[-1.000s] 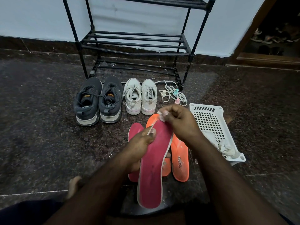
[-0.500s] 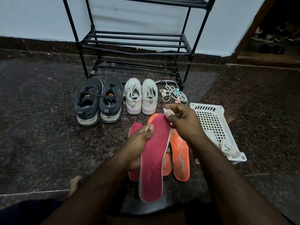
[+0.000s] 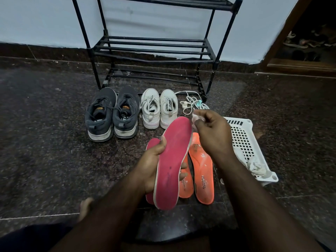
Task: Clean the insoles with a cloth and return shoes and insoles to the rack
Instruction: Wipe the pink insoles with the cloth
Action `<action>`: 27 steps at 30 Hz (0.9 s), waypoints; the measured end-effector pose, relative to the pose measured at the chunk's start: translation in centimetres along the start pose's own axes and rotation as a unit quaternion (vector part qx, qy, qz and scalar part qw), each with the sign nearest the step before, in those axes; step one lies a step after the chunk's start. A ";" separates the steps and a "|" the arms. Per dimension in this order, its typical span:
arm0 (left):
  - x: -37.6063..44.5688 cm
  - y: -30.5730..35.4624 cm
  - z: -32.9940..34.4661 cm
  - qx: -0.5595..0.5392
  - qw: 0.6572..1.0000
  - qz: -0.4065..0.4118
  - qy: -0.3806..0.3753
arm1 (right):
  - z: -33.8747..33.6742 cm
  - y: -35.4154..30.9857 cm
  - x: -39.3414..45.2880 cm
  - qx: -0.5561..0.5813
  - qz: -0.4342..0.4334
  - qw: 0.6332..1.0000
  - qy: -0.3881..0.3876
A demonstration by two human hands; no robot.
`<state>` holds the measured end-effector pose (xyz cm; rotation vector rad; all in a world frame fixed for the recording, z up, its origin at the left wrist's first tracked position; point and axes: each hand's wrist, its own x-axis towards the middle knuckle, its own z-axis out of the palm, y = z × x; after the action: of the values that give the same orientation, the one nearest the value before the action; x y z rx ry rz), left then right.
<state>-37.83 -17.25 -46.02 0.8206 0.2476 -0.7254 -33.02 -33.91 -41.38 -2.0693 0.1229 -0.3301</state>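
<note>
Held insole (image 3: 171, 160): magenta-pink face, pale edge, faint dark marks.
Insoles right of left hand (image 3: 151, 166): orange (image 3: 202, 171), dark lettering, whitish specks.
Cloth scrap in right hand (image 3: 214, 133): white (image 3: 195, 118).
Shoes beyond hands: dark grey pair (image 3: 112, 113), off-white soles; white pair (image 3: 160, 110).
Basket (image 3: 243, 139): white, perforated grid.
Rack (image 3: 154, 46): black.
Floor (image 3: 45, 142): dark speckled stone.
Wall (image 3: 45, 20): pale blue.

Dim indoor light, wide-angle bending at edges, soft blur.
</note>
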 end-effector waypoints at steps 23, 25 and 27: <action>1.5 -1.2 -0.4 0.012 0.998 0.060 0.024 | 2.6 -2.0 -2.8 -0.171 -0.024 0.983 -0.053; 1.6 -0.9 -0.3 -0.006 0.997 0.070 0.025 | 3.0 -2.4 -4.0 -0.146 -0.018 0.984 -0.101; 1.5 -0.7 -0.1 -0.026 0.997 0.073 0.026 | 3.5 -2.5 -5.1 -0.134 -0.040 0.983 -0.117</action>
<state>-37.18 -18.19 -47.19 0.8004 0.2487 -0.5590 -37.05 -28.64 -41.76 -2.3672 -0.0621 -0.1218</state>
